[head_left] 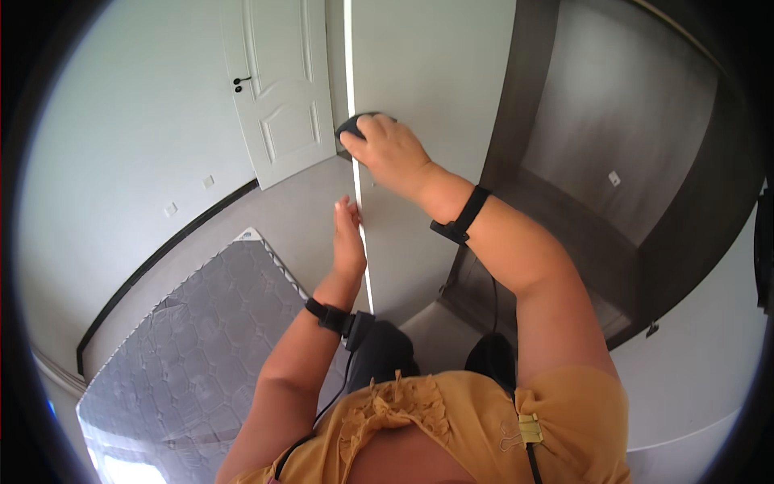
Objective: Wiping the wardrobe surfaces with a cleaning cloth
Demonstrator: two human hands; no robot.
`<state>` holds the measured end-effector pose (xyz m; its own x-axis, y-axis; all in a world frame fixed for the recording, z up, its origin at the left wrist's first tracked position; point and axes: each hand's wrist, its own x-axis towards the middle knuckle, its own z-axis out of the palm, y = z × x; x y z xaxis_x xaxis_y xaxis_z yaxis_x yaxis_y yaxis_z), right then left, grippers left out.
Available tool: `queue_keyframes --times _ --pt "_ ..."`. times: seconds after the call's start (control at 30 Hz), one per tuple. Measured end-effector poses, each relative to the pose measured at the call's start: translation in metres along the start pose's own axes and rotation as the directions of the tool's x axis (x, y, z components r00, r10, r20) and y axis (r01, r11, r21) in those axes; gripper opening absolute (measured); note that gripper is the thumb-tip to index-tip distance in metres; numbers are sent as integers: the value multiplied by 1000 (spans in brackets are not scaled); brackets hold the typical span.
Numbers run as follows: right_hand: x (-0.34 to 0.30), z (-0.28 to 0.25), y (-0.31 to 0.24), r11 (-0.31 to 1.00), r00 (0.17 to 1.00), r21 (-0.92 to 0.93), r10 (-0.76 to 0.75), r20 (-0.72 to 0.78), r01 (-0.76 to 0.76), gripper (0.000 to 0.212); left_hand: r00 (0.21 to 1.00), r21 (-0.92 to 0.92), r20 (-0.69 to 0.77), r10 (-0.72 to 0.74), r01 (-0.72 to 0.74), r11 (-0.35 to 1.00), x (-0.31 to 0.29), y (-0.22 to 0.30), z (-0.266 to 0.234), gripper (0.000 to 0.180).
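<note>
At the far left, a white wall [121, 145] is fitted with two pale switch or socket plates [170, 210] and edged along its foot by a dark skirting [161, 279]. In the near left, a grey quilted mattress [201, 339] is laid out, its surface glossy and lit brightly at the near corner. Farther off, a white panelled door [282, 97] is fitted with a dark handle [242, 81], and pale floor [282, 211] is seen between door and mattress. The left hand [348, 242] is held upright at the edge of a tall white panel [427, 81], its fingers mostly straight and nothing seen in its grasp; whether the panel is pressed or merely brushed by it cannot be told. Higher and farther along that edge, a dark object [348, 127] is held against the panel, and its exact kind cannot be made out. It is covered by the right hand [393, 153], whose fingers are bent closely over it and around the edge. Dark bands [470, 211] are worn on both wrists. In the near middle, a mustard top [484, 403] is seen, with a yellow binder clip [530, 428] fixed on its right side. On the right, a dark wood-toned cabinet [685, 185] is seen, with a small white plate [614, 178] set on its back wall
</note>
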<state>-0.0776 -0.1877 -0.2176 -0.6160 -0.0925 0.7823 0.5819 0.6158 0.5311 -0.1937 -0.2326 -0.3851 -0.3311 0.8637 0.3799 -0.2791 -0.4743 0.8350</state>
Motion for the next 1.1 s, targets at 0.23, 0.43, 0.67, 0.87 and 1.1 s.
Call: queue_keyframes --times 0.23,0.43,0.67,0.87,1.1 --pt "-124 17 -60 954 982 294 9 188 -65 25 971 53 -61 -230 233 971 -2 23 2 71" --pt "-119 -8 -29 594 692 539 721 -28 -597 33 969 24 -54 -239 241 970 -7 42 30 64" --pt "-71 37 -17 844 865 440 441 -240 -308 34 985 416 -31 169 -141 898 -4 9 45 58" --pt "-70 48 60 891 839 383 392 -377 -244 28 976 324 -44 214 -189 927 -1 2 54 56" --pt "-75 62 203 807 669 209 579 -466 -553 36 916 420 -5 402 -363 832 -4 -5 60 56"
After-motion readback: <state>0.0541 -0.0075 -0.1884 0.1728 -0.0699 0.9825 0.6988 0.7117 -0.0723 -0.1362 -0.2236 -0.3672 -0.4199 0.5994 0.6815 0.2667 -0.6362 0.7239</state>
